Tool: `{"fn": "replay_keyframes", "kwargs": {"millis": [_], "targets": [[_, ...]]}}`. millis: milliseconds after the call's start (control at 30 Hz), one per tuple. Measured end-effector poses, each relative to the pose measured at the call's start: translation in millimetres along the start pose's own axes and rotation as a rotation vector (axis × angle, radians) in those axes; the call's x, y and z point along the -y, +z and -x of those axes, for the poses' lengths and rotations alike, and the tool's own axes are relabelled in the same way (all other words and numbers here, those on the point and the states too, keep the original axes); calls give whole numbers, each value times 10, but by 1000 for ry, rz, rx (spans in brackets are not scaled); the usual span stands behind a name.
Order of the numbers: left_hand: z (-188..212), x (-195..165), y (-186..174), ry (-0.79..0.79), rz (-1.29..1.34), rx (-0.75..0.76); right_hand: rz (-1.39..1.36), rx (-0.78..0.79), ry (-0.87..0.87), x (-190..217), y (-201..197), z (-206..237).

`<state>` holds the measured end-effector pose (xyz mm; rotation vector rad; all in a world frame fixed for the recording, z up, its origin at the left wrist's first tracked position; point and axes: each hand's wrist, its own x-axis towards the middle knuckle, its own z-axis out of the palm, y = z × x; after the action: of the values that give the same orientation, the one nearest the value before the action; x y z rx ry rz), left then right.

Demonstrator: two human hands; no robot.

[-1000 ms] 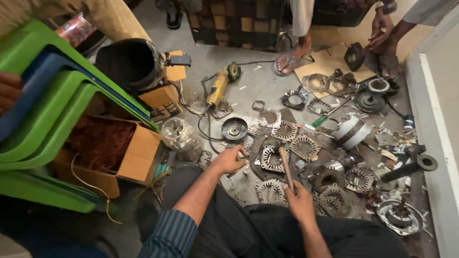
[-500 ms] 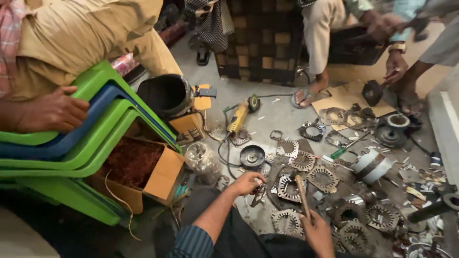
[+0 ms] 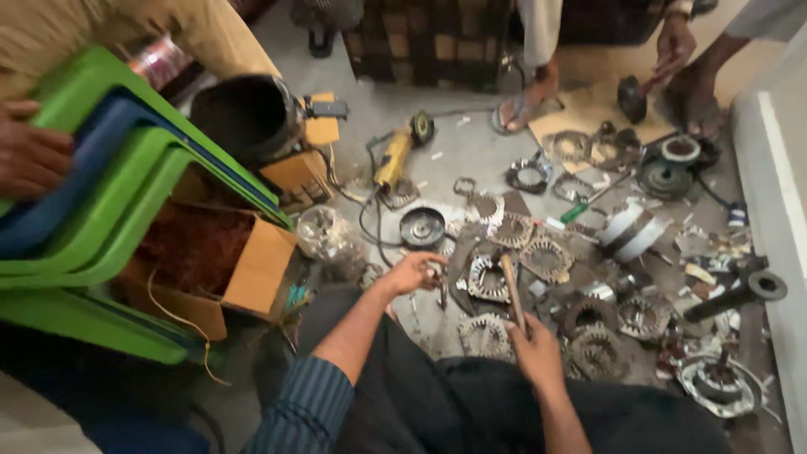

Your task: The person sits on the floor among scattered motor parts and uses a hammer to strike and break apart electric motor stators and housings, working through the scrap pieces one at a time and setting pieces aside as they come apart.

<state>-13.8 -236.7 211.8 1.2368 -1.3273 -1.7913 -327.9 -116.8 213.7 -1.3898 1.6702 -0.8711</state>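
a yellow grinder on the floor, a cardboard box full of reddish wire, stacked green and blue plastic chairs, a black bucket, a round black disc

Whole view motion-blurred, fine detail lost. Small metal piece under left hand too blurred to identify; fingertips hidden behind it. Head of wooden-handled tool in right hand lost among stators. Cardboard box partly hidden by green chairs. Other hand on chairs cut by left edge. Seated people at top cut off above legs. Part at lower right indistinct.
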Motion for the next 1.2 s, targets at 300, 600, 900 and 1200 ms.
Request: {"fn": "replay_keyframes", "kwargs": {"millis": [300, 600, 900, 1200], "targets": [[29, 6, 1, 40, 63, -50, -84, 61, 169, 219, -76, 138], [166, -111, 105, 80, -105, -138, -8, 67, 159, 298, -124, 207], [131, 13, 123, 102, -153, -61, -9, 64, 73, 247, -131, 200], [249, -56, 167, 60, -465, -200, -35, 93, 221, 234, -126, 253]]}}
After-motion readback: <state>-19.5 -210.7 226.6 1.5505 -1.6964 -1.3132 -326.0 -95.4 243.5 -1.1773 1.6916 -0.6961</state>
